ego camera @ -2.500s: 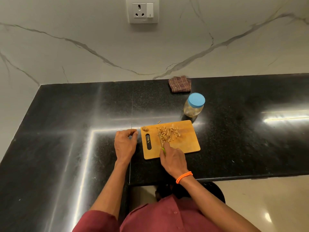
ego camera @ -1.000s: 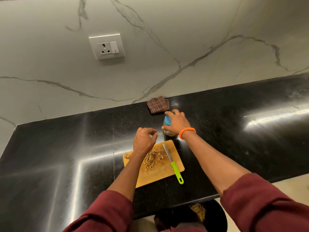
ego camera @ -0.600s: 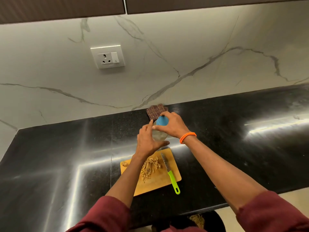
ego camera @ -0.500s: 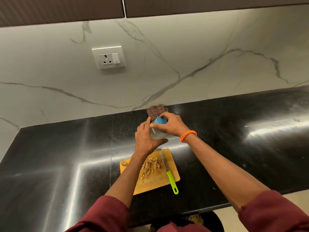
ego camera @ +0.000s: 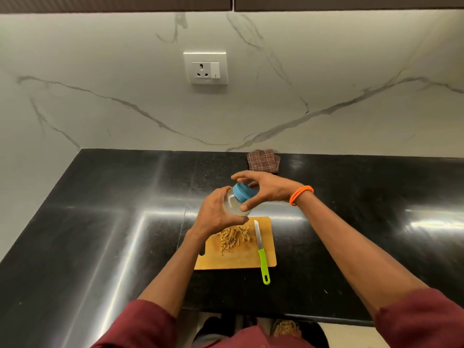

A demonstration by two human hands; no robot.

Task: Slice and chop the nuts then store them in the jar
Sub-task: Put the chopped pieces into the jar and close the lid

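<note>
The fingers [ego camera: 244, 206] of the right hand [ego camera: 270, 189] are curled around the blue lid [ego camera: 243, 192] of the jar [ego camera: 236, 203]: thumb on the near edge, the other fingers arched over the far edge. The left hand [ego camera: 216, 213] grips the clear jar body from the left side, and I see the jar held tilted in the air above the far edge of the cutting board [ego camera: 236, 257]. I cannot tell what the jar contains; the glass reads pale and blurred. An orange band [ego camera: 300, 194] sits on the right wrist.

I take the cutting board as the reference. It lies flat on the black countertop [ego camera: 100, 234], near the front edge. The chopped nuts [ego camera: 232, 237] form a loose pile on the board's far-left part, directly below the jar. The knife [ego camera: 261, 252] lies along the board's right side, blade on the board, green handle overhanging the near edge.

Beyond the board, against the wall, I see a folded checked cloth [ego camera: 263, 163] on the countertop. Above it, a white marble wall [ego camera: 351, 59] carries a socket plate [ego camera: 206, 68], well above the board. Dark cabinet undersides [ego camera: 115, 3] run along the top.
</note>
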